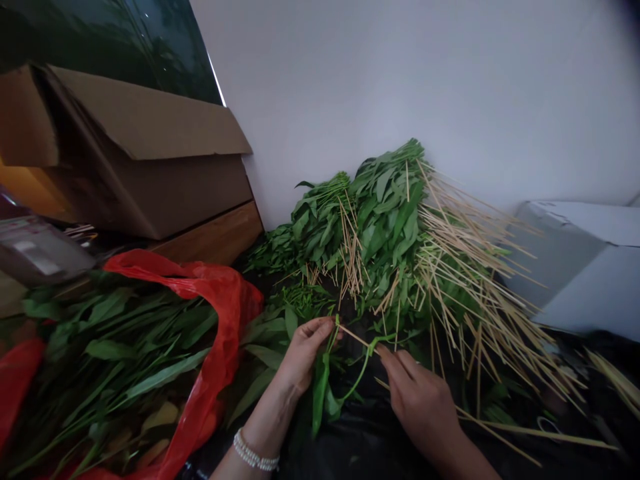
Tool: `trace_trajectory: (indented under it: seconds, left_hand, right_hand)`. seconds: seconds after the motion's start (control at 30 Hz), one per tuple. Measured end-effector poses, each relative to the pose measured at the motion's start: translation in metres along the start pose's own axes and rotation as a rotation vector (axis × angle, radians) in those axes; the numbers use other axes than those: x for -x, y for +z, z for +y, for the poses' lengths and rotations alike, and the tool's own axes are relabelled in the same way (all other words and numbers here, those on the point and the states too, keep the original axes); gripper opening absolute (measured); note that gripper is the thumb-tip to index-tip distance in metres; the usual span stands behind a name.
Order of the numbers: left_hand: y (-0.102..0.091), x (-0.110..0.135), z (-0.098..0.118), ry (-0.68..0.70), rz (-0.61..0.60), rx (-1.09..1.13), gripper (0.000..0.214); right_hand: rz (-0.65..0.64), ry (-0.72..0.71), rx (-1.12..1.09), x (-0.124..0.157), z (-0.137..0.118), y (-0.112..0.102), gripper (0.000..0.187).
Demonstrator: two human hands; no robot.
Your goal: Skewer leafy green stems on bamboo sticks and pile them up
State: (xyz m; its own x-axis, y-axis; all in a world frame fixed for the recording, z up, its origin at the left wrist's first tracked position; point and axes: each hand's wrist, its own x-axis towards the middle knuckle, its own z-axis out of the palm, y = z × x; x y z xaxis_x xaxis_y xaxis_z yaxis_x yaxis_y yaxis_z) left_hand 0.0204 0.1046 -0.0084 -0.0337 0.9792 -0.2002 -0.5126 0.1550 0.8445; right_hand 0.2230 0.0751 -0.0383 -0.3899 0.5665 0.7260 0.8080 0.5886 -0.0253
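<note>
Near the front middle, my left hand [306, 353] pinches a leafy green stem [321, 395] where it meets the tip of a thin wooden skewer [353, 334]. The skewer's other end is in the closed fingers of my right hand [421, 395]. A loop of the stem crosses the skewer close to my right fingers, and its long leaves hang between my hands. Just beyond lie stacked bundles of greens on skewers [387, 220], leaves to the left and bare sticks [480, 280] fanning out to the right. A beaded bracelet is on my left wrist.
An open red plastic bag [233, 320] full of loose leafy stems [135, 333] lies at left. Behind it stands an open cardboard box [185, 193]. A white box [595, 267] is at right, against the pale wall [400, 67]. Black plastic [360, 447] covers the work surface.
</note>
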Motion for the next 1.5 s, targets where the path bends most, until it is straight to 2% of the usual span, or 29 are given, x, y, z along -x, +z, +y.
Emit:
trace_trajectory:
  seconds: [0.67, 1.5]
  left_hand:
    - [0.003, 0.001, 0.004, 0.033, 0.071, 0.037, 0.031]
    - [0.006, 0.001, -0.006, 0.029, 0.038, -0.043, 0.033]
  right_hand:
    - [-0.003, 0.0, -0.041, -0.001, 0.0, -0.003, 0.033]
    - [-0.019, 0.023, -0.04, 0.005, -0.003, 0.001, 0.035]
